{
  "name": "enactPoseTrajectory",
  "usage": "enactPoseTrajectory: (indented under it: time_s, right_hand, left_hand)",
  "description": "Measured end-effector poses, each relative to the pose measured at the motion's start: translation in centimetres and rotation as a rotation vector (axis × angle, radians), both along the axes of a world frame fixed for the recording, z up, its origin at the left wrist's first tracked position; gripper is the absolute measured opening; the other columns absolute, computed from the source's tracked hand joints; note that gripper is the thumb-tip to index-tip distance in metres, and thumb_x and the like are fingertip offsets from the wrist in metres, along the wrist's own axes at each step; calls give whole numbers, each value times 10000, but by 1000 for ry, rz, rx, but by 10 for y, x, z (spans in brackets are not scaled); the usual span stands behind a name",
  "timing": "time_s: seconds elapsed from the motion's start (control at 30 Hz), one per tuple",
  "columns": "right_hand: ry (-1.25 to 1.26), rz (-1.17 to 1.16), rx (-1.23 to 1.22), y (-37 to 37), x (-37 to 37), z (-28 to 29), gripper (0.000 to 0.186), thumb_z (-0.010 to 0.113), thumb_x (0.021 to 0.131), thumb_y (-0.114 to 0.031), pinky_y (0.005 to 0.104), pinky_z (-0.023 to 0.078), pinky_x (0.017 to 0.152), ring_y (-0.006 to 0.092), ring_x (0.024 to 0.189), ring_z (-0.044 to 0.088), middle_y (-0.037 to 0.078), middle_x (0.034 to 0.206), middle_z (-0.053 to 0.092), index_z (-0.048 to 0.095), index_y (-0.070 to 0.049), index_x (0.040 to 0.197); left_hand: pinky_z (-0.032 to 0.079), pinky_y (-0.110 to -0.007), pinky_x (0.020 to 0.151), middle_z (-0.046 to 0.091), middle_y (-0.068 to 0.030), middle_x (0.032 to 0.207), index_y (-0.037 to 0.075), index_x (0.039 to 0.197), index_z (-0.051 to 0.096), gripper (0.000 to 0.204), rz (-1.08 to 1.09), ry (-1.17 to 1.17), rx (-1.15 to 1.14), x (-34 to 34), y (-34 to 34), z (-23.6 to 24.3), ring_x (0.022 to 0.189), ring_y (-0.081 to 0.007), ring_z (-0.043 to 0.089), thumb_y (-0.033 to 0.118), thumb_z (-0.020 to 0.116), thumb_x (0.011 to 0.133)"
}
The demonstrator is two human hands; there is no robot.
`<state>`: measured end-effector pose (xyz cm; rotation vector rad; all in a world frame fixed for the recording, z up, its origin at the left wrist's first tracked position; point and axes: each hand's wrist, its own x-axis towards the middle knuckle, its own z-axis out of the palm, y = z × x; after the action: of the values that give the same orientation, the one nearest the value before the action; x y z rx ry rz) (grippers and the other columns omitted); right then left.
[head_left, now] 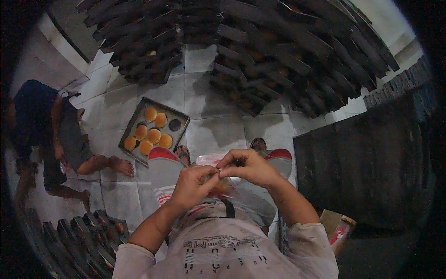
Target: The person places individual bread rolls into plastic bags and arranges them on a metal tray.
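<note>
A clear plastic bag [218,190] with reddish print and something orange-brown inside rests in my lap. My left hand [195,183] and my right hand [244,169] meet over it, both with fingers pinched on what looks like its gathered top edge, partly hidden by my fingers. Beyond my knees, a square metal tray [181,121] lies on the tiled floor, holding several round golden buns [153,136] and a dark round piece [174,124].
Tall stacks of dark trays [292,51] stand ahead, more trays [81,237] at lower left. A dark panel [353,172] is at right, a cardboard box [341,218] below it. Another person [42,116] is on the floor at left, with a bare foot [121,165] near the bun tray.
</note>
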<state>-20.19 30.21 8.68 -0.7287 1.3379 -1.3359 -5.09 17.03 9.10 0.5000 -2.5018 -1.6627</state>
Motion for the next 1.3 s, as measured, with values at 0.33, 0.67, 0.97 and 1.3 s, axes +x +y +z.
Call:
enactPoseTrajectory:
  time_s: [0.33, 0.67, 0.97, 1.3]
  right_hand:
    - [82, -435, 60, 77, -57, -20, 128, 658, 784, -135, 246, 402, 686, 89, 730, 499, 5, 786, 562, 564, -48, 779]
    - [497, -192, 69, 8, -17, 10, 307, 648, 789, -108, 275, 433, 803, 143, 876, 567, 61, 903, 605, 623, -19, 1082]
    - [307, -216, -3, -127, 45, -18, 213, 644, 819, -205, 246, 404, 714, 94, 763, 512, 30, 790, 590, 620, 6, 808]
    - [58, 121, 544, -72, 69, -126, 354, 643, 804, -351, 285, 432, 518, 160, 613, 520, 62, 766, 586, 605, 1, 815]
  left_hand:
    - [466, -293, 821, 658, -103, 946, 0, 970, 638, 194, 265, -3, 413, 14, -8, -9, 893, -204, 625, 152, 549, 888]
    - [470, -350, 892, 623, -110, 991, -11, 977, 585, 214, 576, 286, 972, 26, -12, -32, 964, -200, 605, 177, 489, 937]
    - [429, -293, 856, 615, -71, 882, -25, 929, 620, 169, 914, 299, 34, 108, -71, -25, 857, -164, 582, 124, 547, 898]
    - [429, -226, 605, 584, -15, 681, 30, 774, 553, 127, 1014, -149, 431, 145, -15, -93, 643, -76, 536, 119, 627, 825]
